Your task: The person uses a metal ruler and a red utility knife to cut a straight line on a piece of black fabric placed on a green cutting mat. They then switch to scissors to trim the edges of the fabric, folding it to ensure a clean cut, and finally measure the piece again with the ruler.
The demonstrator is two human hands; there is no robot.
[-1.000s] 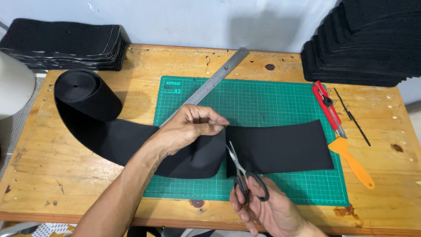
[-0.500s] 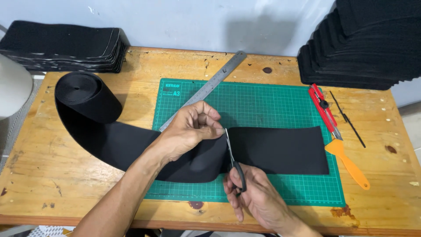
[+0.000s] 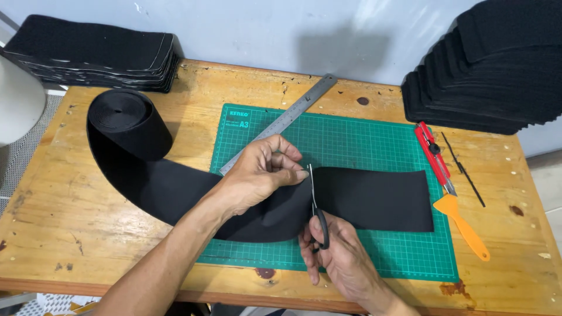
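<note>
Cutting step in hand, by look of it. Left hand (image 3: 257, 175) pinches black band (image 3: 374, 198) on green mat (image 3: 363, 140), mid-desk. Right hand (image 3: 339, 257) grips scissors (image 3: 316, 208), blades upright across band. Next move likely needs straight cut, band held taut.

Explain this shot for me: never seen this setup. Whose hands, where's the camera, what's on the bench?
There is no machine here: a person works with two bare hands, and the one camera sits on their head, looking down at a wooden table. The left hand pinches the upper edge of a wide black fabric strip that unrolls from a roll. The right hand holds black-handled scissors, blades across the strip. Under it lies a green cutting mat with a steel ruler lying slantwise. At the right are a red utility knife and an orange-handled scraper. Stacks of cut black pieces sit at both back corners.
</note>
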